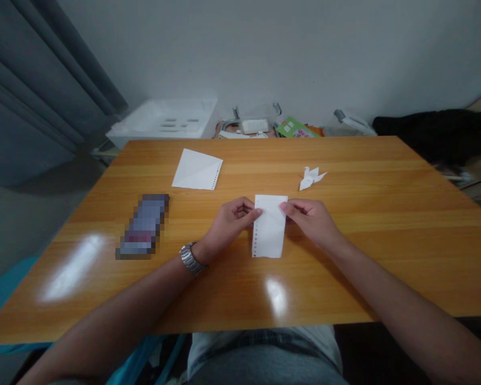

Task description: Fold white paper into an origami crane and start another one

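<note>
Between my two hands is a narrow white piece of paper (269,230), a rectangle with a row of punched holes down its left edge. My left hand (237,216) pinches its left side, thumb on top and fingers behind. On the opposite side, my right hand (307,214) grips the upper right edge the same way. The fingers behind the paper are partly hidden. Beyond my right hand stands a folded white paper crane (311,178). Farther left lies a flat white sheet (197,170) with punched holes along its right edge.
A blurred-out phone-like device (144,224) lies at the left on the wooden table (385,187). Behind the table are a white plastic tray (164,117), a green packet (294,128) and dark cloth (433,133). Grey curtains (36,91) hang at the left.
</note>
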### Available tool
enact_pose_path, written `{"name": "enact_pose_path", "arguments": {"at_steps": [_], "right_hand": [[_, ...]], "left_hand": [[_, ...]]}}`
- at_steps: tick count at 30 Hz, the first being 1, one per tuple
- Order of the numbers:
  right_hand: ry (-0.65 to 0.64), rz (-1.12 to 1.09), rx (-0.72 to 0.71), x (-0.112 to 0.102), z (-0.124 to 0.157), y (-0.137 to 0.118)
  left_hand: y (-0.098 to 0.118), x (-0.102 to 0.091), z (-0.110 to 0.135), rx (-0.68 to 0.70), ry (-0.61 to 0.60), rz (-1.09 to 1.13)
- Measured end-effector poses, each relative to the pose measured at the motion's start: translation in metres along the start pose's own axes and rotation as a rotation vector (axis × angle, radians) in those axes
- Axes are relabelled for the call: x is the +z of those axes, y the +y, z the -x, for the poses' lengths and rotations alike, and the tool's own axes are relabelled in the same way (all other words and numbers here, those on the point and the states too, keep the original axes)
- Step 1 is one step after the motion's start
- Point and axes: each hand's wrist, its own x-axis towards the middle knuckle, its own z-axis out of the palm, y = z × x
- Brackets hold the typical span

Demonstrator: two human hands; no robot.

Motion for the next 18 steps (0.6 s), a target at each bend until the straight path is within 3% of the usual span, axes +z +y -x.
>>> {"name": "enact_pose_path", "arguments": {"at_steps": [13,18], "right_hand": [[-0.014,0.101,-0.045,0.0021,0.0029,-0.0038],[0.026,-0.009,-0.036,0.005,0.0033,-0.0046]], "left_hand": [[0.0007,-0.0029,-0.0016,-0.008,0.088,0.045],[0.0019,-0.001,0.0006,-0.035,0.076,0.061]]}}
